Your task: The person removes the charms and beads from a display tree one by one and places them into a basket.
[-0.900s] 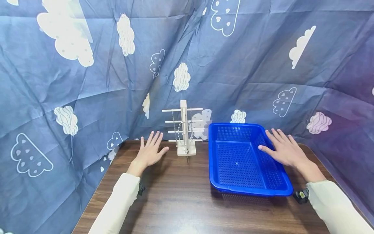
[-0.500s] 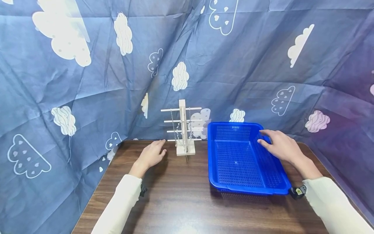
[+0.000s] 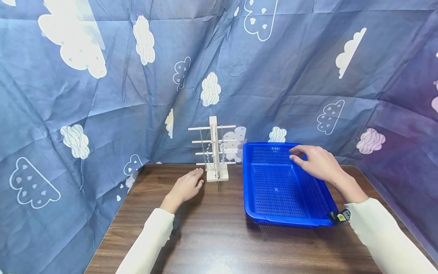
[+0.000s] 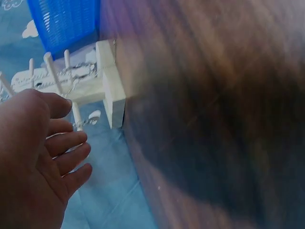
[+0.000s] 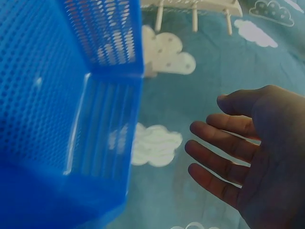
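Observation:
A pale wooden stand (image 3: 213, 148) with several crossbars rises near the back edge of the table. Thin chains (image 3: 202, 141) hang from its bars. My left hand (image 3: 186, 186) is just left of the stand's base, fingers relaxed and slightly bent, holding nothing. In the left wrist view the stand's base (image 4: 114, 98) lies beyond the fingertips. A blue plastic basket (image 3: 251, 217) with perforated walls is to the right of the stand. My right hand (image 3: 318, 163) hovers over the basket's far right corner, fingers loosely bent. The right wrist view shows nothing in that hand (image 5: 257, 148).
The dark wood table (image 3: 205, 232) spreads in front of the stand and basket. A blue cloth (image 3: 260, 87) printed with white clouds hangs close behind the table and along both sides.
Both hands have moved inward from spread poses: the left went right toward the stand, the right went left over the basket's corner. Their fingers are more bent. Stand and basket stay put.

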`<state>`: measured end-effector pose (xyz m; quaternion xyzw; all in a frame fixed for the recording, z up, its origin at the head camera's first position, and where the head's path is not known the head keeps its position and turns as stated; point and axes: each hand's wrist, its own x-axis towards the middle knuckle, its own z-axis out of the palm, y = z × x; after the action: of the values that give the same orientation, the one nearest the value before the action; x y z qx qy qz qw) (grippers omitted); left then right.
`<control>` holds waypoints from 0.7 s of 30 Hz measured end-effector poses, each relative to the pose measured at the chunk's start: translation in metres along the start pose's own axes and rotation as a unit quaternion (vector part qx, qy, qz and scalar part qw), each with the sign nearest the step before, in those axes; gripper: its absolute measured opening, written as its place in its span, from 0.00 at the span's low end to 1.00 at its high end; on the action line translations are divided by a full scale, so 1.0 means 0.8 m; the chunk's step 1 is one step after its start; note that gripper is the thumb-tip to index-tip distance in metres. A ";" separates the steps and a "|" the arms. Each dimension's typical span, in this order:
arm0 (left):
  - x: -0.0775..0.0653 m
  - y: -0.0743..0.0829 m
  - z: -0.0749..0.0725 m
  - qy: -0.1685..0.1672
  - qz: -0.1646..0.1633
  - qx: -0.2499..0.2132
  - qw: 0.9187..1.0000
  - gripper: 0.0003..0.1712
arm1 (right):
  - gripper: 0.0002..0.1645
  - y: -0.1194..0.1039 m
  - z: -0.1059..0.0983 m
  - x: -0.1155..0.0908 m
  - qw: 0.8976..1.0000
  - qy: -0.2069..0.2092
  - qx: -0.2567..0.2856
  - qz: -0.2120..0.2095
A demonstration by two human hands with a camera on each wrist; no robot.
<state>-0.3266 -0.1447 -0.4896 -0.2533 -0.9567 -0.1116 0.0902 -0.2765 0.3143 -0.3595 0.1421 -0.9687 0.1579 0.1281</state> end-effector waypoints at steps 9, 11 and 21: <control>0.005 0.015 0.026 -0.029 0.017 0.009 0.999 0.32 | 0.18 -0.047 -0.002 0.030 0.999 0.023 0.027 -0.030; 0.005 0.018 0.029 -0.035 0.018 0.011 0.999 0.32 | 0.18 -0.056 0.000 0.035 0.999 0.024 0.035 -0.033; 0.010 0.023 0.046 -0.048 0.022 0.031 0.998 0.34 | 0.17 -0.093 0.010 0.070 0.997 0.021 0.057 -0.052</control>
<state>-0.3281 -0.1159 -0.5201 -0.2762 -0.9572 -0.0674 0.0542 -0.3068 0.2304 -0.3304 0.1959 -0.9466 0.2085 0.1484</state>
